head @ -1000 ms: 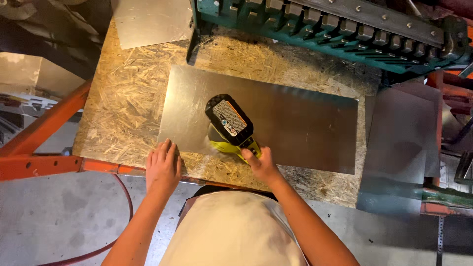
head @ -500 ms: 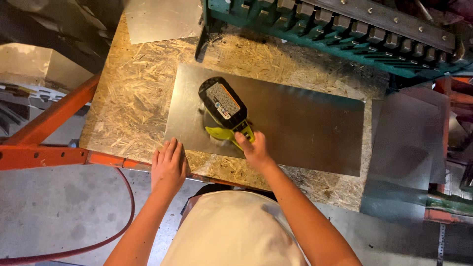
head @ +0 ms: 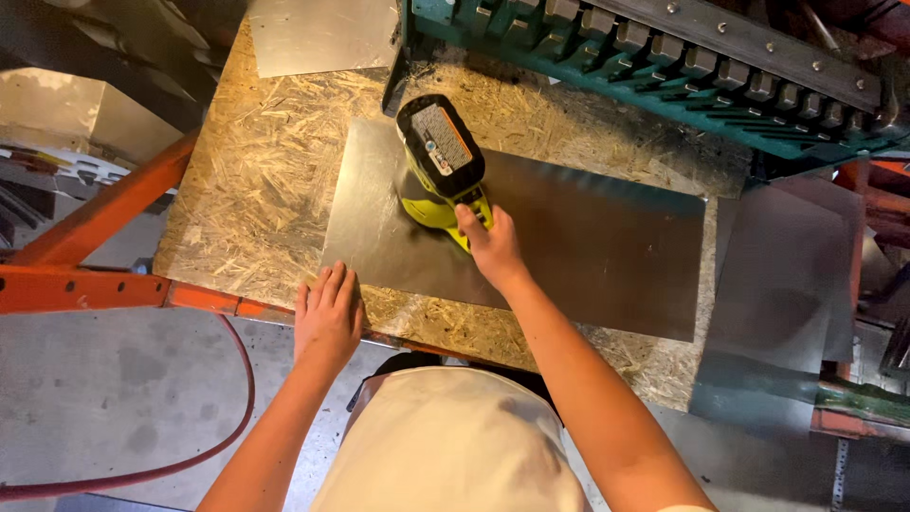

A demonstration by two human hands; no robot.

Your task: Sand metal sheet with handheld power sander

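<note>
Yellow-green power tool (head: 444, 175) with a black battery pack on top, standing on the left part of a dull grey metal sheet (head: 588, 242), base down against the metal, just near the sheet's upper left corner. Clamped at its rear handle by the right hand (head: 491, 248), fingers wrapped round the yellow-green body, forearm running down and to the right toward the camera. Lying flat on a chipboard bench (head: 265, 180), the sheet, long edges slanting down to the right, near edge close to the bench's front edge.

Pressed flat, palm down, fingers spread and closed on nothing, the left hand (head: 328, 318), resting at the front edge of the bench, fingertips just reaching the lower left corner of the sheet.

Along the bench front and left, an orange steel frame (head: 104, 289). Under it, a red hose (head: 242, 398) curving over grey concrete floor (head: 104, 408). Beyond the sheet, at the far side of the bench, a teal machine (head: 664, 71) with a row of grey metal blocks. Another metal sheet (head: 322, 33) lying at the far left corner of the bench. More grey sheets (head: 787, 284) stacked off the right end.
</note>
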